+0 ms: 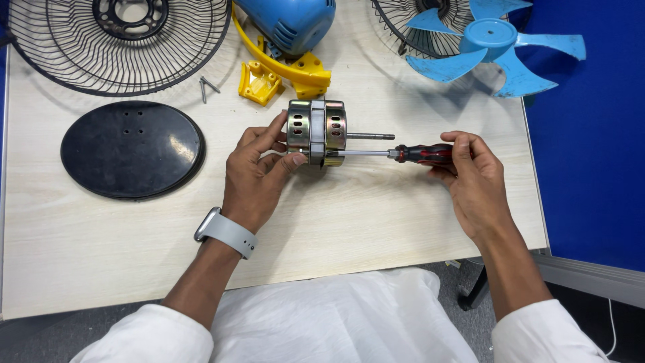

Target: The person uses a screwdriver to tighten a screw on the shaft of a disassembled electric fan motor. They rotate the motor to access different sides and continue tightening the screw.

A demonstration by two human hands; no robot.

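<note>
Left hand is clamped round the fan motor, thumb and fingers gripping its slotted metal casing mid-table, shaft pointing right. Right hand is wrapped around the red-and-black handle of the screwdriver, its blade running left into the near side of the motor; the tip is hidden behind the casing, so where it seats can't be made out. At the far edge, plenty is cut off: the black wire guard far left, a second grille partly under the blue fan blade, and the blue housing above the yellow bracket. Two screws lie just left of the bracket. A black oval base plate sits on the left. Pale wood-grain table, blue wall to the right, grey floor near.
</note>
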